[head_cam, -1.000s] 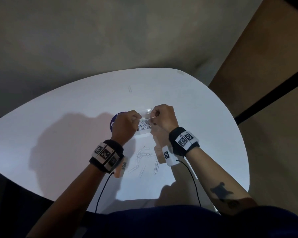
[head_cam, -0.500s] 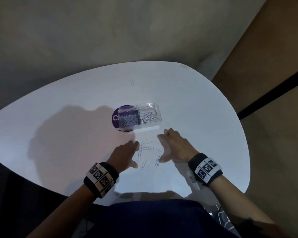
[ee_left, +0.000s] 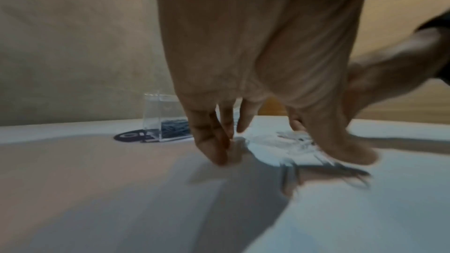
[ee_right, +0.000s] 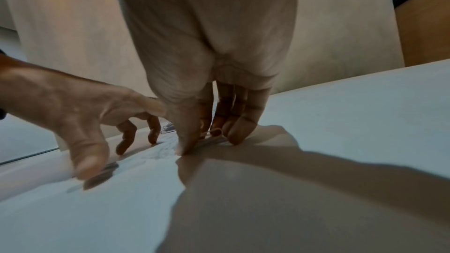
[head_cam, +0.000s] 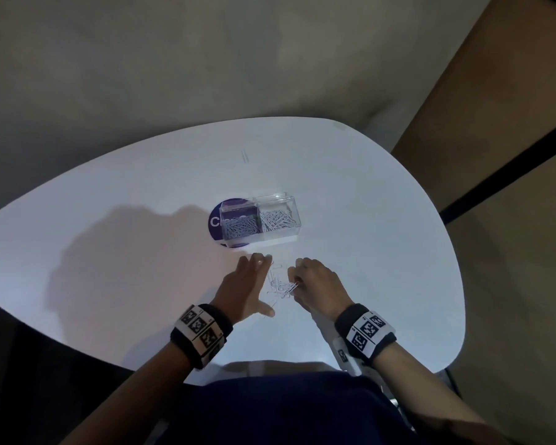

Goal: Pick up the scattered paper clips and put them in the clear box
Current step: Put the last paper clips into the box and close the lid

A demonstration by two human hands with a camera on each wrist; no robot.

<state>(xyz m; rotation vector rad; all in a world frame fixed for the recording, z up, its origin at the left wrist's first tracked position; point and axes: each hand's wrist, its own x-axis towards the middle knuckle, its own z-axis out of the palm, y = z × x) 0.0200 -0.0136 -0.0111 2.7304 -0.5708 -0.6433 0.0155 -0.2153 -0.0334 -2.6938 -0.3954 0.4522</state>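
The clear box (head_cam: pixel 272 220) stands mid-table with two compartments, each holding a heap of paper clips. Several loose paper clips (head_cam: pixel 278 285) lie in a small pile nearer to me, between my hands. My left hand (head_cam: pixel 257 281) rests on the table left of the pile, fingers straight and thumb spread wide. My right hand (head_cam: pixel 297 281) is at the pile's right side, thumb and curled fingers pinching clips against the table. The right wrist view shows the pinch (ee_right: pixel 209 141) on the clips (ee_right: pixel 214 140). One lone clip (head_cam: pixel 245 155) lies far beyond the box.
A round purple sticker (head_cam: pixel 215 220) lies under the box's left end. The white table (head_cam: pixel 382 252) has a curved edge, close on the right and at my body. A beige wall rises behind it, with a brown panel at right.
Both hands left the box and came back toward me to the loose pile. They have since closed in on it, and the right fingers have curled onto clips.
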